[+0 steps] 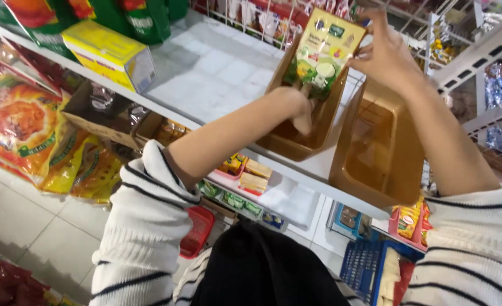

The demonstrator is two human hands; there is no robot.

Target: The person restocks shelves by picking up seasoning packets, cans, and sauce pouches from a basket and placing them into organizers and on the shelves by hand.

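Both my hands are up at a white shelf [217, 68]. My right hand [384, 54] grips the top edge of a yellow-green packet [322, 54] and holds it upright over a brown plastic bin [296, 141]. My left hand [299, 107] reaches into that bin under the packet, with its fingers at the packet's lower edge. A second brown bin [376, 158] stands just to the right, under my right forearm, and looks empty.
A yellow box [112, 51] and green bags [143, 20] sit at the shelf's left end. Orange and yellow bags [30, 130] hang lower left. Small packets fill the shelf below [245, 170]. A red basket [197, 229] and a blue basket [364, 263] stand on the floor.
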